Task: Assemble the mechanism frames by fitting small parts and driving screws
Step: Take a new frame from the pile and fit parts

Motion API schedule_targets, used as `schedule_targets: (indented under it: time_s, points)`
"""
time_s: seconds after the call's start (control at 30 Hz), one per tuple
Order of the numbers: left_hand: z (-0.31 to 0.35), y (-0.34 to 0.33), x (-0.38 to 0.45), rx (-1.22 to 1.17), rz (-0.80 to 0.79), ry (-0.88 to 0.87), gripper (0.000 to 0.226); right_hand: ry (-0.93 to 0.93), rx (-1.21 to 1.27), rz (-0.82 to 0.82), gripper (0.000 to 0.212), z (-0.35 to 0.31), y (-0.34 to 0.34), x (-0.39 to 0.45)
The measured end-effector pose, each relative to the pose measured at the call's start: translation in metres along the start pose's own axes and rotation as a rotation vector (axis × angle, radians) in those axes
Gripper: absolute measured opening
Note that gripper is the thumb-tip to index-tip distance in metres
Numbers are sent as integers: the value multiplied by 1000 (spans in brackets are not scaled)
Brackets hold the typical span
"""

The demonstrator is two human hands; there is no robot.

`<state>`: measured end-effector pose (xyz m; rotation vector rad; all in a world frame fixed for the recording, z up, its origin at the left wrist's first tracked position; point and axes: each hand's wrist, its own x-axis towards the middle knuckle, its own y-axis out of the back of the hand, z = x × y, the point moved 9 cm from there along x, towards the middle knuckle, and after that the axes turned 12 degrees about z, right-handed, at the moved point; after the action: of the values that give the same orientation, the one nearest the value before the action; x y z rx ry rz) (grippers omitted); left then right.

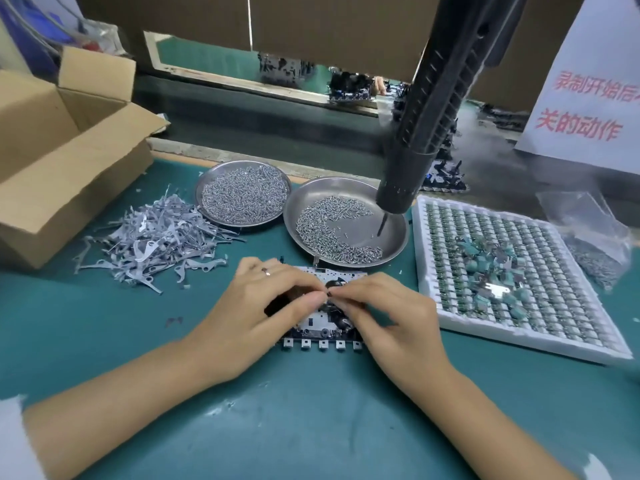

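The flat metal mechanism frame with a row of square tabs [322, 336] lies on the green worktop [311, 427] near the middle of its front half, and both hands rest on it: the left hand [263, 303] and the right hand [388, 313] meet fingertip to fingertip, pinching a small dark part [329, 292] above the frame. Behind the frame stand two round steel dishes of screws [346, 223], with a black suspended screwdriver [415, 140] hanging over the right dish. A heap of grey metal levers [152, 240] lies toward the left edge beside an open cardboard box [62, 161], and a white compartment tray of small green parts [512, 271] lies toward the right edge.
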<state>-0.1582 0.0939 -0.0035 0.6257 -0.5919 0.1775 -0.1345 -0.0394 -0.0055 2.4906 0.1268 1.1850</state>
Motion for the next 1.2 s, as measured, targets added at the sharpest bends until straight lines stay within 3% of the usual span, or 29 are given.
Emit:
schedule_targets:
  time_s: [0.13,0.3,0.8,1.07,1.2]
  points:
    - [4,6,0,92,22,-80,21,-109,12,4,9,6,2,2]
    - [-10,3,-2,79,-14,53,21,-211,9,-75,11,12,-4,0]
    - [-16,-1,-8,92,-117,109,32,-69,-1,-181,15,-5,-9,-2]
    - [-16,0,-6,76,-123,149,5,37,-42,-250,14,-15,-13,-4]
    - [-17,6,-4,104,-68,176,4,42,-53,-250,14,-13,-14,-5]
